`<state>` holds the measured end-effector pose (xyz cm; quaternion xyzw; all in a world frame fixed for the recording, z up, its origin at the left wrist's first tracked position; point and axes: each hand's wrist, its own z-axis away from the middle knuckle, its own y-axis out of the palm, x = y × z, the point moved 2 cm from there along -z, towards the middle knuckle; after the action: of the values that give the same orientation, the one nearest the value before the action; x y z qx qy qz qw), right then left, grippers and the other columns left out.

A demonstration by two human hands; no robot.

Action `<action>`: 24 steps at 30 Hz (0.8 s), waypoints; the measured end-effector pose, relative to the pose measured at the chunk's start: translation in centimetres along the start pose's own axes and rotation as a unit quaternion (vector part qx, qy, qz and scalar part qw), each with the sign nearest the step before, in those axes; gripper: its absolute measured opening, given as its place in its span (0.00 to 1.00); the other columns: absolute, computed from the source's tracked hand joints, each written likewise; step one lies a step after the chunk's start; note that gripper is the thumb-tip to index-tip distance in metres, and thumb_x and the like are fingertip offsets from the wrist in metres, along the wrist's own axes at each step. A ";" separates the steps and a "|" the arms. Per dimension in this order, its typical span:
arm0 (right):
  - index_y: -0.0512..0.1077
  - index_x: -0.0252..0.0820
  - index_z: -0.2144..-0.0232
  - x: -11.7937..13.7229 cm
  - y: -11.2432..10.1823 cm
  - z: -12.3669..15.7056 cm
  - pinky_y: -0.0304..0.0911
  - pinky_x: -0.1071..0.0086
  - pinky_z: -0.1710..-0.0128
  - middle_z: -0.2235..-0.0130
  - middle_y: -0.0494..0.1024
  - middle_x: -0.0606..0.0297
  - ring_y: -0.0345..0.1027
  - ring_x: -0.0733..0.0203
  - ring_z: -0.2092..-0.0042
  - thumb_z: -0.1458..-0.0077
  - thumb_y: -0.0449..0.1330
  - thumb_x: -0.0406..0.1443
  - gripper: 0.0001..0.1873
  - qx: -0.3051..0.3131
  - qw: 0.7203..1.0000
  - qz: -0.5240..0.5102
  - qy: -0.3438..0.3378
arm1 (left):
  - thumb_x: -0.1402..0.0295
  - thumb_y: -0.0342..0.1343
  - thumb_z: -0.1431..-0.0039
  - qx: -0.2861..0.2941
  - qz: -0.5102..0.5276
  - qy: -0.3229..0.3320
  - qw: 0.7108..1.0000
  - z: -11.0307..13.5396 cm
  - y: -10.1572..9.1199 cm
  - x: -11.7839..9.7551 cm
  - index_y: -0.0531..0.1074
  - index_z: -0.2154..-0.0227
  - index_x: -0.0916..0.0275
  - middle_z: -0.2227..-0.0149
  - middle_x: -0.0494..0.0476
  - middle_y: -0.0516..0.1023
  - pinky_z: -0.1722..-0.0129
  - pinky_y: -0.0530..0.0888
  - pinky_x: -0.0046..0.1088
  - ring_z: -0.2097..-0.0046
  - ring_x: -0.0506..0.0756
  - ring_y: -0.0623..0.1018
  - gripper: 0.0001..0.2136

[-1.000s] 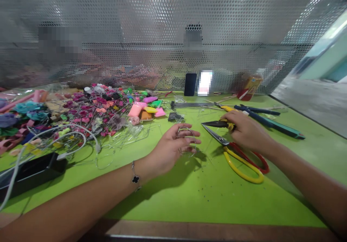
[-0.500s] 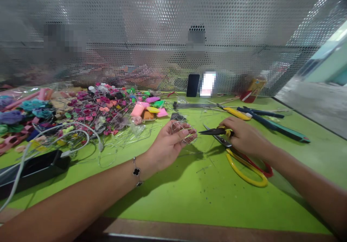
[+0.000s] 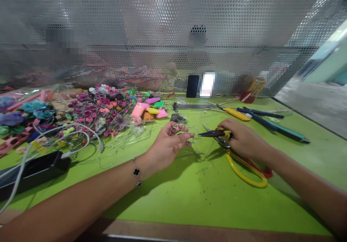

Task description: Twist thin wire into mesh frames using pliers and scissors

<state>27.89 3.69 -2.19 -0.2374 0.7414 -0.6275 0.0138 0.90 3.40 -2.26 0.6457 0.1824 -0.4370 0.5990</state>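
Between the thumb and fingers of my left hand is a thin silvery wire bent into a loop. My right hand is closed around the yellow handles of needle-nose pliers. Their dark jaws point left, with the tip close by the wire loop; whether they touch it I cannot tell. Beneath the right hand lies a pair of scissors with yellow and red handles, partly hidden by the hand and the pliers.
Colourful small flowers on wire stems crowd the left, beside clay packets. A black box with white cables lies nearer. At the back stand two phones and a bottle. Yellow-handled and blue-green tools rest at right.
My left hand's fingers have shifted and turned the wire loop, which now shows more to the right. The pliers have barely moved, slightly left and down.
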 end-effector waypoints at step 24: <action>0.73 0.44 0.59 1.3 0.0 0.3 0.66 0.60 0.55 0.54 0.80 0.57 0.72 0.49 0.54 0.48 0.54 0.26 0.17 0.043 0.998 -0.044 0.006 | 0.72 0.77 0.54 0.057 -0.132 0.084 0.986 0.0 -0.1 0.7 0.77 0.62 0.61 0.63 0.54 0.83 0.57 0.79 0.30 0.60 0.52 0.83 0.17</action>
<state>26.83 2.96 -1.88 -0.2653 0.7025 -0.6604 -0.0085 1.25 3.17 -2.86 0.6830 0.2904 -0.4664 0.4812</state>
